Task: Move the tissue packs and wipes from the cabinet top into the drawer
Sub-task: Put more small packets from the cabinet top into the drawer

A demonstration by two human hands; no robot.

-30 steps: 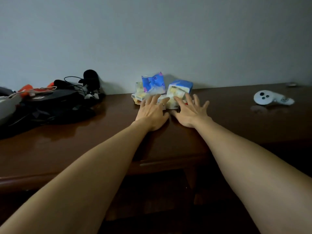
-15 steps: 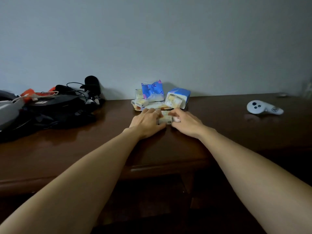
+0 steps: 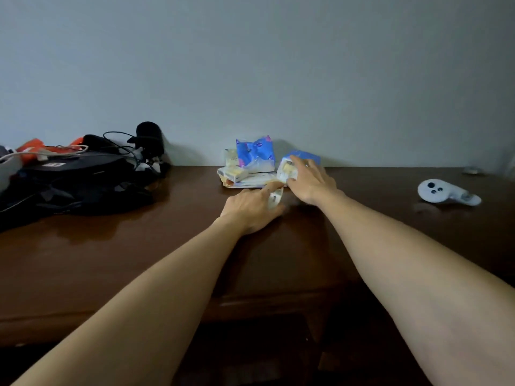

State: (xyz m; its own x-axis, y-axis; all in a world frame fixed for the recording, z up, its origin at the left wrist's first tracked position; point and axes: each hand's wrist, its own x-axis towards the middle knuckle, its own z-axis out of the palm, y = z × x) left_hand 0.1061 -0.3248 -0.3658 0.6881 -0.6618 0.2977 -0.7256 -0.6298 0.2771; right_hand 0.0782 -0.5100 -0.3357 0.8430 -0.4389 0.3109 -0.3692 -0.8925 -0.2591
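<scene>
pinched in the left hand (image 3: 252,208) is a small tissue pack (image 3: 275,198), near the pile on the cabinet top (image 3: 362,218); the right hand (image 3: 309,181) closes on a blue-topped pack (image 3: 295,162) farther back. gathering step; next, lifting both toward the drawer, not visible.

Home room, wooden cabinet (image 3: 167,246), plain wall (image 3: 250,65)

You're facing a plain pale grey-blue wall (image 3: 250,65), unmarked, filling the upper half from 9 through 12 to 3 o'clock. Below it runs a dark brown glossy wooden cabinet top (image 3: 83,246), edge to edge, butted against the wall. Light is dim and soft; a dull sheen and faint reflections show on the wood at 9 o'clock. Beneath the front edge (image 3: 264,302) at 6 o'clock it's deep shadow, detail unreadable.
</scene>
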